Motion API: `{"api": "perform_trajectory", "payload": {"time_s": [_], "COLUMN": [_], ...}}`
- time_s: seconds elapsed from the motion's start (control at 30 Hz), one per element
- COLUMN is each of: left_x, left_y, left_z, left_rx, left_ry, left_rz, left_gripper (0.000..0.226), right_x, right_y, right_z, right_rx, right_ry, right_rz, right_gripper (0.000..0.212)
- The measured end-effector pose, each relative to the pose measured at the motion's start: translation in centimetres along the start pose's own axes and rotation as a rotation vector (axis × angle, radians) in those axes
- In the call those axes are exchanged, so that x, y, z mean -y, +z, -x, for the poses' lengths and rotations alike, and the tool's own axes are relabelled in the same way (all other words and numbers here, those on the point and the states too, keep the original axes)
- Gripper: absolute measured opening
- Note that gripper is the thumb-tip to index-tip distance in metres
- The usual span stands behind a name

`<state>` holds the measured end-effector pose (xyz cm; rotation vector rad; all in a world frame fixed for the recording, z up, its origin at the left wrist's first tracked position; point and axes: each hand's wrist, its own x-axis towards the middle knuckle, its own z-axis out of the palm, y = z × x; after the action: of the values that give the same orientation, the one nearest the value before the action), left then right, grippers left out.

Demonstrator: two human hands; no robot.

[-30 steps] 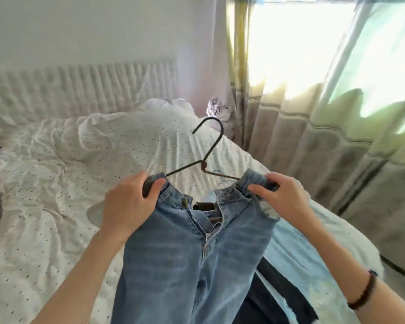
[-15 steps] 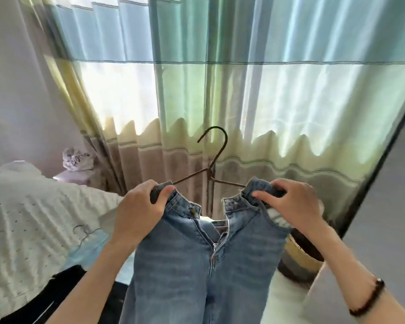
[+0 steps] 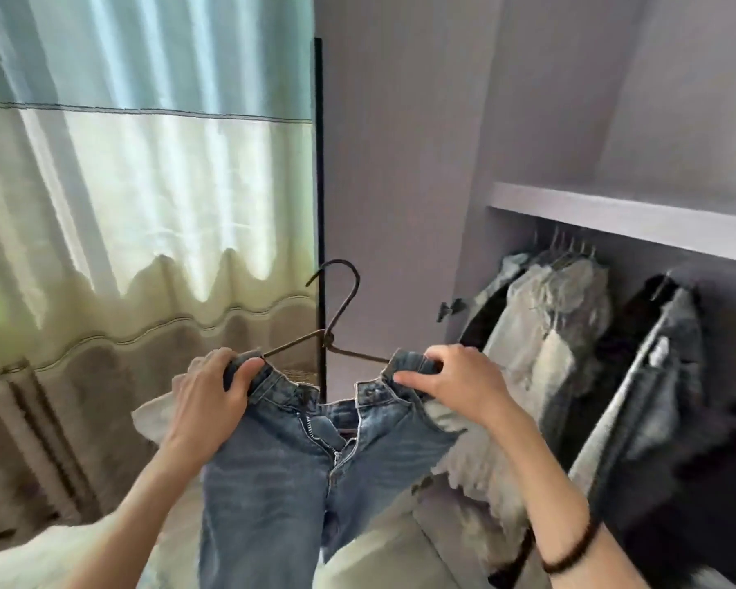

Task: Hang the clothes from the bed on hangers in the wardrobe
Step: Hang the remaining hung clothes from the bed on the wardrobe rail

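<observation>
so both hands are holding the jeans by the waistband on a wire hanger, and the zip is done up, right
Not quite. The head view shows both hands, left hand and right hand, gripping the jeans at the waistband on the wire hanger, but the zip is open.

Both forearms are being shown bare, with no sleeves reaching into view. A dark beaded bracelet (image 3: 570,550) is being worn on the right wrist. The left hand (image 3: 211,401) and right hand (image 3: 459,382) are being left ungloved.

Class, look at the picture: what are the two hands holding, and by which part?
Both the left hand and right hand grip the jeans at the waistband's ends, over the hanger.
</observation>
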<state>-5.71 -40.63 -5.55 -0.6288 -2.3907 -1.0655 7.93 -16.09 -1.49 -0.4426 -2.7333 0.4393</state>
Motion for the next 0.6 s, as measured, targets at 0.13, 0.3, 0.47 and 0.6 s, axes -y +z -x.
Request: {"api": "perform_trajectory", "payload": {"time_s": [0.13,0.3,0.47,0.6], "left_x": [-2.1,-4.0,-7.2,-10.2], "left_y": [7.0,15.4,21.8,25.5], "left_z": [-4.4,-7.8,-9.1,-8.3], "left_rx": [0.148,0.318,0.498,0.681], "left_ry": [0.134,0.256,0.343,0.425], "left_rz": [0.080,0.130,0.201,0.250], "left_gripper": [0.024,0.025,0.028,0.029], "right_x": [-3.8,-5.9,-6.7,-7.5], "right_y": [-0.9,-1.5,-2.3,-2.2], "right_z": [0.3,1.8,4.3,6.4], "right_rx": [-0.023,0.041,0.116,0.080], "right_ry": [0.205,0.439,0.493,0.637], "right_rz": [0.004,-0.084,-0.194,-0.288], "right_gripper": [0.053,0.037,0.020,0.024]}}
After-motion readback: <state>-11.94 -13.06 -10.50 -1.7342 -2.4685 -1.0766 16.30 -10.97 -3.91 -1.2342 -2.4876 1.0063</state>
